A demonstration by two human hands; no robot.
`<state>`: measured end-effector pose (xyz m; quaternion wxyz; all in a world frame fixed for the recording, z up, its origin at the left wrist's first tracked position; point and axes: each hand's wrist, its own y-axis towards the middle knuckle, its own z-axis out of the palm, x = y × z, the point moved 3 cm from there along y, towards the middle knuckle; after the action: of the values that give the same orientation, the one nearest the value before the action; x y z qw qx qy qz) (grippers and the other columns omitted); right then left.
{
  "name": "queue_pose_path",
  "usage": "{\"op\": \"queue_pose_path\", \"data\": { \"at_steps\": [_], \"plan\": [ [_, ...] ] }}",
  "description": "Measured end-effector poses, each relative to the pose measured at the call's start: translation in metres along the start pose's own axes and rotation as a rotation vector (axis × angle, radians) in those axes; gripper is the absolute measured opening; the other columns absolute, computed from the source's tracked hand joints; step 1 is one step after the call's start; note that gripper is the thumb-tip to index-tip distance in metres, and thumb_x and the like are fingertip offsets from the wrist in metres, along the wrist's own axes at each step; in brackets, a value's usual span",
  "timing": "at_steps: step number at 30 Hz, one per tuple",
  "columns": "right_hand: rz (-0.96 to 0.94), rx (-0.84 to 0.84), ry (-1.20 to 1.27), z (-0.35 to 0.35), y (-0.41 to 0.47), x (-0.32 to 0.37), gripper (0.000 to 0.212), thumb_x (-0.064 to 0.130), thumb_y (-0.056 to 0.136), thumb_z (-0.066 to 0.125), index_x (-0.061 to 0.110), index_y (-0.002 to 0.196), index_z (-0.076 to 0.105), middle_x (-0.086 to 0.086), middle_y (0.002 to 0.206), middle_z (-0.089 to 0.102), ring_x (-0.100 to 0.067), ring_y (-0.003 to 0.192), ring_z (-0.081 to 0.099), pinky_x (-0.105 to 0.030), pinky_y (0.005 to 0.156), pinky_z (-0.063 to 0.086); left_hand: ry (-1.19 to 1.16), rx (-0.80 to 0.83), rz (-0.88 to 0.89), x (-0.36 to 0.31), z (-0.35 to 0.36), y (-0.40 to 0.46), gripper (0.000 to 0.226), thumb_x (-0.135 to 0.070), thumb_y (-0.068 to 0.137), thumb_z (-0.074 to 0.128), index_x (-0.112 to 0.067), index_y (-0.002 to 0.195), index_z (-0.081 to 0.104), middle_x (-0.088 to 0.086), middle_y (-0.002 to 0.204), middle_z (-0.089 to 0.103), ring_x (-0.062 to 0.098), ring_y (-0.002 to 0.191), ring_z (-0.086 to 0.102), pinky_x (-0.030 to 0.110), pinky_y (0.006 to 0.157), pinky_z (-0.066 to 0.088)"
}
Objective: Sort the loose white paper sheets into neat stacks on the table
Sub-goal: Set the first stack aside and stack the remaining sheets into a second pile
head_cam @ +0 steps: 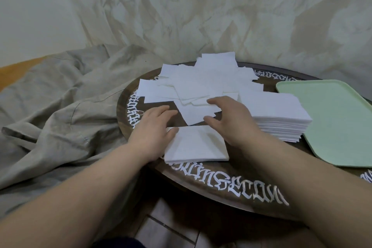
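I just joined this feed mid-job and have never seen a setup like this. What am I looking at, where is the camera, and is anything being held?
There is no machine here: a person works with bare hands, and the single picture comes from a camera worn on their head, looking down. On the round dark wooden table with white lettering lie a loose pile of white paper sheets, a tall neat white stack, a small near stack and a pale green plastic tray. The left hand rests on the small stack's edge. The right hand reaches onto the loose sheets, fingers spread. Neither hand plainly grips anything.
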<state>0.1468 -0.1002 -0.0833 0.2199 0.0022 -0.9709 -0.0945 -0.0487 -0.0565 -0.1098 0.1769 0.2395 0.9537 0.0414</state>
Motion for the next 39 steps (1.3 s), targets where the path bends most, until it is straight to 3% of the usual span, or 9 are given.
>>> {"op": "queue_pose_path", "data": {
  "at_steps": [11, 15, 19, 24, 26, 29, 32, 35, 39],
  "plan": [
    [-0.016, 0.23, -0.299, 0.048, 0.113, -0.014, 0.064, 0.031, 0.09, 0.057, 0.017, 0.145, 0.027, -0.004, 0.153, 0.025, -0.026, 0.141, 0.021, -0.035, 0.108, 0.028, 0.077, 0.011, -0.031, 0.037, 0.012, 0.081, 0.052, -0.041, 0.093, 0.054, -0.029, 0.142, 0.041, -0.005, 0.152, 0.033, 0.018, 0.14, 0.023, 0.033, 0.114, 0.022],
    [0.035, 0.104, -0.376, 0.06, 0.135, -0.021, 0.007, 0.017, 0.091, 0.045, 0.013, 0.094, 0.051, -0.006, 0.094, 0.056, -0.029, 0.094, 0.056, -0.031, 0.062, 0.035, 0.087, 0.005, -0.022, 0.049, 0.023, 0.095, 0.052, -0.042, 0.093, 0.054, -0.03, 0.142, 0.04, -0.005, 0.152, 0.033, 0.018, 0.14, 0.023, 0.032, 0.113, 0.022],
    [0.086, -0.064, -0.372, 0.057, 0.142, -0.024, 0.012, 0.004, 0.088, 0.044, 0.014, 0.079, 0.043, 0.0, 0.067, 0.041, -0.026, 0.068, 0.044, -0.029, 0.047, 0.02, 0.047, -0.035, -0.024, 0.05, 0.023, 0.103, 0.046, -0.037, 0.095, 0.051, -0.026, 0.139, 0.045, -0.005, 0.148, 0.04, 0.018, 0.137, 0.029, 0.031, 0.111, 0.024],
    [-0.003, -0.192, -0.39, 0.049, 0.136, -0.007, 0.012, 0.007, 0.089, 0.045, 0.016, 0.082, 0.048, -0.001, 0.077, 0.051, -0.03, 0.07, 0.05, -0.027, 0.049, 0.024, -0.622, -0.09, -0.342, 0.039, 0.004, 0.114, 0.04, -0.05, 0.098, 0.038, -0.018, 0.088, 0.06, 0.005, 0.1, 0.068, 0.024, 0.097, 0.062, 0.037, 0.09, 0.046],
    [-0.156, -0.195, -0.292, 0.056, 0.125, 0.0, 0.013, 0.008, 0.087, 0.05, 0.015, 0.089, 0.06, -0.003, 0.086, 0.062, -0.031, 0.079, 0.059, -0.03, 0.057, 0.041, -1.018, -0.023, -0.521, 0.031, 0.004, 0.117, 0.045, -0.057, 0.094, 0.042, -0.017, 0.089, 0.061, 0.005, 0.1, 0.07, 0.02, 0.092, 0.067, 0.037, 0.087, 0.051],
    [-0.375, -0.084, -0.191, 0.066, 0.107, 0.005, 0.027, 0.004, 0.078, 0.059, 0.016, 0.101, 0.069, -0.008, 0.098, 0.067, -0.032, 0.086, 0.065, -0.04, 0.062, 0.052, -1.217, 0.097, -0.621, 0.023, 0.017, 0.116, 0.034, -0.043, 0.09, 0.06, -0.014, 0.106, 0.065, 0.006, 0.101, 0.071, 0.023, 0.092, 0.068, 0.036, 0.077, 0.056],
    [-0.382, 0.115, -0.234, 0.07, 0.097, 0.001, 0.038, 0.012, 0.088, 0.05, 0.022, 0.123, 0.057, -0.002, 0.122, 0.058, -0.027, 0.109, 0.055, -0.039, 0.081, 0.048, -1.073, 0.036, -0.657, 0.028, 0.03, 0.114, 0.023, -0.016, 0.09, 0.062, -0.012, 0.112, 0.062, 0.008, 0.107, 0.068, 0.027, 0.096, 0.065, 0.038, 0.081, 0.056],
    [-0.307, 0.114, -0.194, 0.069, 0.094, -0.006, 0.045, 0.018, 0.091, 0.049, 0.027, 0.135, 0.046, 0.003, 0.141, 0.044, -0.022, 0.124, 0.044, -0.035, 0.095, 0.042, -0.761, -0.098, -0.606, 0.037, 0.025, 0.114, 0.021, -0.017, 0.087, 0.061, -0.01, 0.107, 0.06, 0.006, 0.106, 0.064, 0.028, 0.098, 0.059, 0.039, 0.087, 0.051],
    [-0.206, 0.071, -0.26, 0.06, 0.096, -0.008, 0.037, 0.017, 0.09, 0.047, 0.022, 0.126, 0.052, -0.002, 0.125, 0.055, -0.026, 0.108, 0.053, -0.037, 0.083, 0.047, -0.536, -0.235, -0.501, 0.044, -0.003, 0.11, 0.019, -0.025, 0.083, 0.067, -0.007, 0.089, 0.061, 0.005, 0.088, 0.066, 0.026, 0.084, 0.061, 0.036, 0.075, 0.049]
  ]
}}
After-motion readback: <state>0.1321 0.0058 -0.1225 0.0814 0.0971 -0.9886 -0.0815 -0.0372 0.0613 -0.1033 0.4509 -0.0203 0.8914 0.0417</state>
